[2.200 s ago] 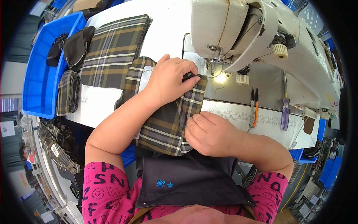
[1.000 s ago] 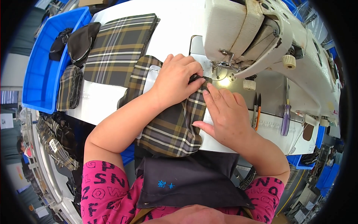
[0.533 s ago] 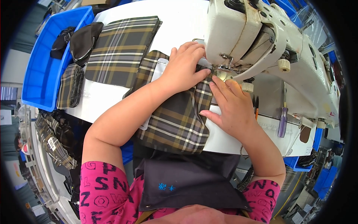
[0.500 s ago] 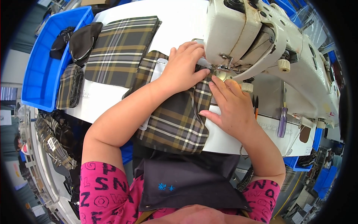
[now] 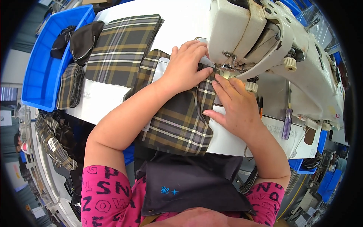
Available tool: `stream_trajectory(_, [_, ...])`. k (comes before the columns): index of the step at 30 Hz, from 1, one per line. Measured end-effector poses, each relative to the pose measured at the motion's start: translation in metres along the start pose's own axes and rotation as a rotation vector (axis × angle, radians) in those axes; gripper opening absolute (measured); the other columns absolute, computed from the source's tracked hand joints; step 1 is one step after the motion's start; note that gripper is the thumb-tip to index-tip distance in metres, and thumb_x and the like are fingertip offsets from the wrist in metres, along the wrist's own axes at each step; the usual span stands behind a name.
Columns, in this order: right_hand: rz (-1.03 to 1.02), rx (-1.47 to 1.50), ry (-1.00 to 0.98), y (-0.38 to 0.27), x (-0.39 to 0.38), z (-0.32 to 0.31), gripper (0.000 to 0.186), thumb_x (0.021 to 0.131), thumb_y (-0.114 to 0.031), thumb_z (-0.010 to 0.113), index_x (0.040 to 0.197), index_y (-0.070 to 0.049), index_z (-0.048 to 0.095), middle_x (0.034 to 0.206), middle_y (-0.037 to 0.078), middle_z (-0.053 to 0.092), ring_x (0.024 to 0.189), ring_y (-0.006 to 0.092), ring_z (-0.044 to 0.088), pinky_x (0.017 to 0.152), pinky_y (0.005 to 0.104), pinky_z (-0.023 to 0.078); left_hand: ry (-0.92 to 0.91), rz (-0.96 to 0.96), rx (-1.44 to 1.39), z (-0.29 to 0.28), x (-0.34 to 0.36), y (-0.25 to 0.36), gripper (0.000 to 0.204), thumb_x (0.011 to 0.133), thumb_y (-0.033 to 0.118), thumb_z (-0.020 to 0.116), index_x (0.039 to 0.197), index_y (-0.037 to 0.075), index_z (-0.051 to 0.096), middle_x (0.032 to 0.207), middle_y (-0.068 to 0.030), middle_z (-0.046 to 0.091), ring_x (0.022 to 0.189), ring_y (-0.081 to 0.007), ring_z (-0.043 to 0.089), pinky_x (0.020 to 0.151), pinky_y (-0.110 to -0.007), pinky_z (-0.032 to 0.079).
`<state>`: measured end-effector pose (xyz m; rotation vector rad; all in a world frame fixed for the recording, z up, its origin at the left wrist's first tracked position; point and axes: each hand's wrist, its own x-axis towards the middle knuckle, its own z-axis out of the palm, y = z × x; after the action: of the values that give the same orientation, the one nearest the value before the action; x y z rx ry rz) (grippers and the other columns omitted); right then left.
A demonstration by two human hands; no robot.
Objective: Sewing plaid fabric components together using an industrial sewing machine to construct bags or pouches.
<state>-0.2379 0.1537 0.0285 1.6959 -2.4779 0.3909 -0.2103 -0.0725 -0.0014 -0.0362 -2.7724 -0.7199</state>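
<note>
The left hand's (image 5: 186, 69) grip is loose, palm down on the plaid cloth (image 5: 176, 128), thumb apart from the fingers. The right hand's (image 5: 239, 109) grip is spread, its fingertips on the cloth's right edge and its thumb lower down. The cloth lies on the white bench (image 5: 185, 19), its upper right corner close to the needle area of the sewing machine (image 5: 240, 36). Rightward lie dark-tipped snips (image 5: 261, 106), partly hidden, and a purple-handled screwdriver (image 5: 287, 124). Leftward are a plaid stack (image 5: 121, 51) and a blue bin (image 5: 39, 85).
</note>
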Motion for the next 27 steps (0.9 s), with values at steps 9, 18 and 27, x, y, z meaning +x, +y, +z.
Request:
stream_trajectory(9, [0.021,0.004,0.011,-0.0008,-0.0019,0.0004,0.072,0.080,-0.051,0.078,0.128,0.000,0.062,0.138,0.011,0.058,0.091,0.0228,0.068,0.091,0.0452,0.045,0.011,0.033,-0.048,0.0006,-0.0015,-0.0006,0.022,0.084,0.026,0.075,0.101,0.013,0.070,0.142,-0.0055,0.058,0.142,-0.0329,0.040,0.104,-0.051,0.033])
stream_trajectory(18, [0.045,-0.002,-0.025,-0.0020,-0.0017,-0.0003,0.072,0.079,-0.051,0.079,0.128,-0.001,0.062,0.138,0.008,0.058,0.098,0.0216,0.067,0.090,0.0440,0.045,0.013,0.023,-0.011,0.0027,-0.0014,-0.0007,0.032,0.085,0.030,0.074,0.111,0.012,0.069,0.145,-0.0073,0.056,0.142,-0.0339,0.041,0.104,-0.054,0.035])
stream_trajectory(27, [0.040,-0.007,0.007,-0.0004,-0.0012,0.0008,0.071,0.080,-0.050,0.078,0.129,-0.001,0.062,0.139,0.006,0.058,0.107,0.0215,0.066,0.090,0.0422,0.046,0.011,0.006,0.003,0.0047,0.0005,-0.0019,0.033,0.085,0.030,0.073,0.112,0.011,0.068,0.144,-0.0054,0.056,0.142,-0.0317,0.041,0.105,-0.055,0.034])
